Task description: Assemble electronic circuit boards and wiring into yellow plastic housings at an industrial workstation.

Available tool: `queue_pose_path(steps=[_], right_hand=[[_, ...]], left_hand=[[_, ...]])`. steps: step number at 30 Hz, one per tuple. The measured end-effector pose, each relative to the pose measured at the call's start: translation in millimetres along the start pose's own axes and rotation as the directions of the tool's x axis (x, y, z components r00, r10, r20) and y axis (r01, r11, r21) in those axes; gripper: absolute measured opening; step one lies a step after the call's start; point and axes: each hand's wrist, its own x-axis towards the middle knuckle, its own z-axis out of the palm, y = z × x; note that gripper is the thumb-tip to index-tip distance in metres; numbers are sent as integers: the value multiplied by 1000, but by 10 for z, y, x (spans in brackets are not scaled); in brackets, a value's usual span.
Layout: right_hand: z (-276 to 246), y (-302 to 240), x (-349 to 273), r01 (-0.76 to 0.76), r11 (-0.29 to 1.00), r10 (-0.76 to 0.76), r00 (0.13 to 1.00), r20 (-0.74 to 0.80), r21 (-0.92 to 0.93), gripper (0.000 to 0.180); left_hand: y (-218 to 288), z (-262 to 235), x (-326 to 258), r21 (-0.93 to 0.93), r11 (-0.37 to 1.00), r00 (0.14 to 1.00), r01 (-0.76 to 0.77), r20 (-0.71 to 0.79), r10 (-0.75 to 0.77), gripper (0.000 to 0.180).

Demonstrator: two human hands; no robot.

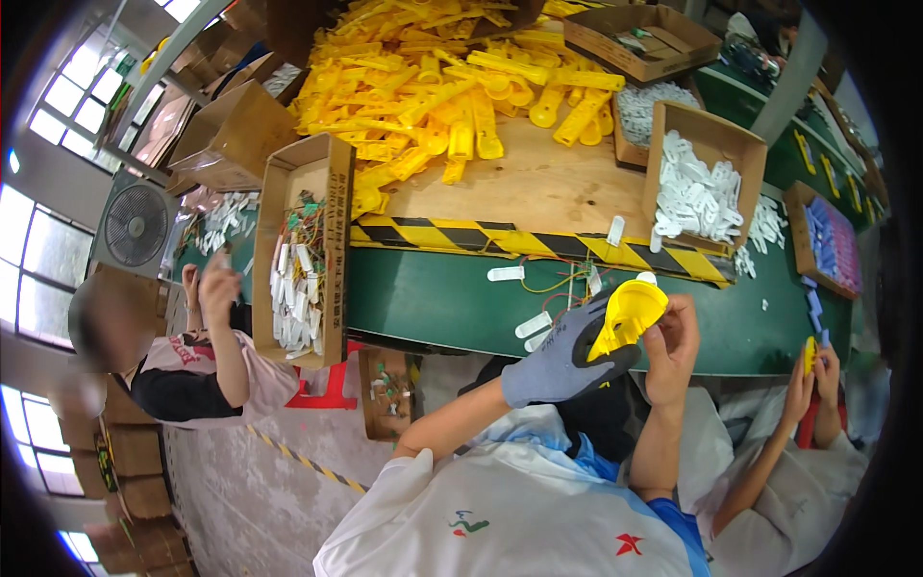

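Left hand (567, 351) (gloved) clamps yellow plastic part (627, 315), long axis tilted up-right; right hand (671, 348) pinches its right edge.

A big heap of yellow plastic parts (452, 87) is piled on a wooden board (538, 188). White pieces are kept in two cardboard boxes (707, 183) (303, 255), and a grey fan (135, 226) is seen at the left.
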Motion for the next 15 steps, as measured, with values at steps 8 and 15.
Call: queue_pose_path(steps=[8,15], right_hand=[[182,-122,-162,-1,1000,5,990,-138,26,23],[278,-128,-292,-59,988,81,984,159,-141,27]], left_hand=[[-140,101,-193,-189,982,987,1,-158,-31,39],[-553,-342,-3,-430,810,719,-399,-694,-14,47]])
